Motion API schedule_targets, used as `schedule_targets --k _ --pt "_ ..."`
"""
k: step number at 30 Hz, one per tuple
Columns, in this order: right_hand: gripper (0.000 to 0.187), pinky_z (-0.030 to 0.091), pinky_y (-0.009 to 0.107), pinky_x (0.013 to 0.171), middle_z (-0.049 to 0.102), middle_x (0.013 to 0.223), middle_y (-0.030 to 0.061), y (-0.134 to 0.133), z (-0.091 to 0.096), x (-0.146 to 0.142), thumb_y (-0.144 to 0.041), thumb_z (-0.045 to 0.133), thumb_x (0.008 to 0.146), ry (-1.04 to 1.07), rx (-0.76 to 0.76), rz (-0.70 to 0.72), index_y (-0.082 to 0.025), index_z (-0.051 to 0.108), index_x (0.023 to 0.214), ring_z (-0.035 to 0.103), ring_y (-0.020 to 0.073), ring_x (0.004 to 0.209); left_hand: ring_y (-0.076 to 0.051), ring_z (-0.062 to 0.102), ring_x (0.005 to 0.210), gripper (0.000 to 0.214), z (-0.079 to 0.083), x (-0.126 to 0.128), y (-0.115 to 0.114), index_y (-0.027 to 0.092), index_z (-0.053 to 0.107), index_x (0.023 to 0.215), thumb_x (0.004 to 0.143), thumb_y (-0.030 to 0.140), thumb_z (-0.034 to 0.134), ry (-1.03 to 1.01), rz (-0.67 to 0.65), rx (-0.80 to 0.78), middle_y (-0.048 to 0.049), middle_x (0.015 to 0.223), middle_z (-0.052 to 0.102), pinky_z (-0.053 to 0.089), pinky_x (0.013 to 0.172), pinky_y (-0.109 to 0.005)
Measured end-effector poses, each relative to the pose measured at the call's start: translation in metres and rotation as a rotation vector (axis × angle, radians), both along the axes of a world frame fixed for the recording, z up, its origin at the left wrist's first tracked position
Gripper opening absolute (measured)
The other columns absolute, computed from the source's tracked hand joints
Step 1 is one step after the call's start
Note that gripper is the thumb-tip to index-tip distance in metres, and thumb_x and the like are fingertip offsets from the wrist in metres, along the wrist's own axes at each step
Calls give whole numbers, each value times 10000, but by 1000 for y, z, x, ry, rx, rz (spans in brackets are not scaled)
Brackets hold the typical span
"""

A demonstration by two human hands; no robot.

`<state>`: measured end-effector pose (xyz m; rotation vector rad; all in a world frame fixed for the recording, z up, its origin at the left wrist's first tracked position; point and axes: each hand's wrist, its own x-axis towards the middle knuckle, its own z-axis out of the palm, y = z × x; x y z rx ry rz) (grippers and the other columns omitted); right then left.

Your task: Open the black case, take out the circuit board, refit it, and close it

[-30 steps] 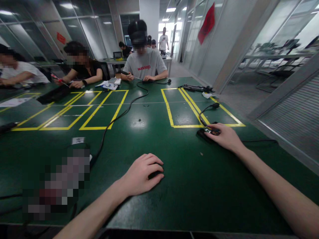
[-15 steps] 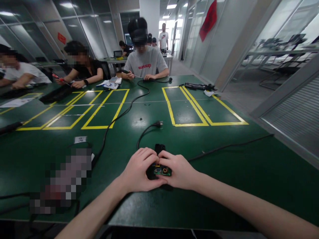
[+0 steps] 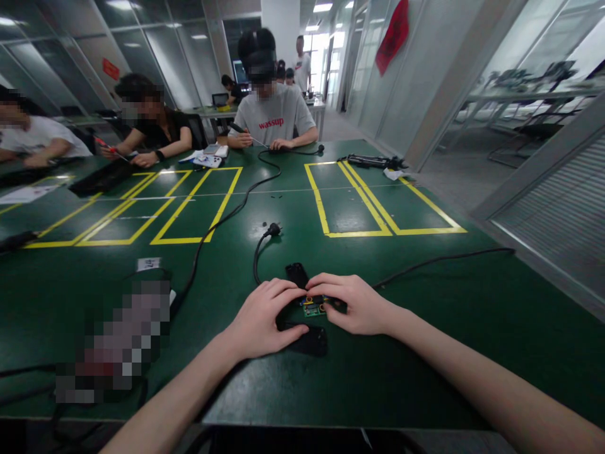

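Note:
My left hand [image 3: 261, 318] and my right hand [image 3: 352, 304] meet on the green table [image 3: 425, 353] just in front of me. Between their fingertips sits a small green circuit board [image 3: 312, 308] in an opened black adapter. My left hand curls over a black casing half [image 3: 307, 340], thumb pressed along it. My right hand pinches the board's right end. Another black casing piece [image 3: 297, 274] lies just beyond the fingers. A black cable with a plug [image 3: 273, 229] curves away from the adapter toward the table's middle.
Yellow tape rectangles [image 3: 359, 202] mark the table further out. A long black cable [image 3: 227, 217] runs to a seated person [image 3: 271, 113] opposite; other people sit at the far left. A thin cable [image 3: 444, 258] trails right. A blurred patch [image 3: 113, 347] lies at my left.
My right hand fetched the adapter from the yellow rectangle's edge on the right and brought it to my left hand. Since then the casing has come apart and the plug has slid left.

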<state>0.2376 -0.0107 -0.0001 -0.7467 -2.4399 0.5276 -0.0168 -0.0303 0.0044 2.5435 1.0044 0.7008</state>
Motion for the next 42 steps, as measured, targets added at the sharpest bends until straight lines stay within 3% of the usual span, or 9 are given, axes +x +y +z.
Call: schedule_targets --k 7,12,17,23,30,39,42 --pt "294 581 301 769 664 1105 108 -3 -2 -6 -135 646 813 133 34 -5 -187 674 1101 691 190 907 -322 573 1347 476 -3 -2 5 204 610 1178 788 351 841 -37 -18 20 -128 1324 680 479 1137 -509" --pt "283 565 275 735 693 978 73 -5 -2 -8 -82 614 809 185 62 27 -195 651 1065 682 176 852 -308 608 1280 332 0 -3 5 206 620 1047 813 350 807 -21 -25 1 -125 1282 682 510 1082 -469" --pt "280 566 282 734 708 988 80 -7 -2 -7 -101 602 826 144 69 28 -191 647 1087 688 182 852 -275 653 1110 320 6 0 2 215 645 1094 828 343 770 -3 -47 -31 -84 1129 725 512 993 -442" --pt "275 574 299 772 710 1016 88 -7 -1 -8 -121 591 832 111 44 23 -200 646 1090 697 198 898 -275 636 1188 414 6 2 2 221 622 1209 828 296 768 -55 -81 -31 -87 1212 715 471 1076 -455" --pt "412 556 316 762 670 1204 106 -2 16 10 -260 687 816 -157 23 -5 -191 609 1214 708 217 948 -309 615 1248 513 6 -4 5 214 624 1251 807 402 801 13 -12 8 -107 1264 699 370 1188 -552" --pt "179 461 301 641 671 874 46 15 31 37 -317 767 780 -403 47 -201 -219 635 851 644 213 782 -294 634 1209 487 5 -8 6 209 638 1252 811 330 805 -1 4 -73 -121 1284 672 538 1065 -471" --pt "246 379 279 570 630 759 13 17 33 39 -328 764 823 -430 -7 -181 -220 574 708 588 169 660 -291 647 1189 485 5 -6 6 210 645 1262 818 330 798 -7 11 -64 -119 1282 675 554 1052 -474"
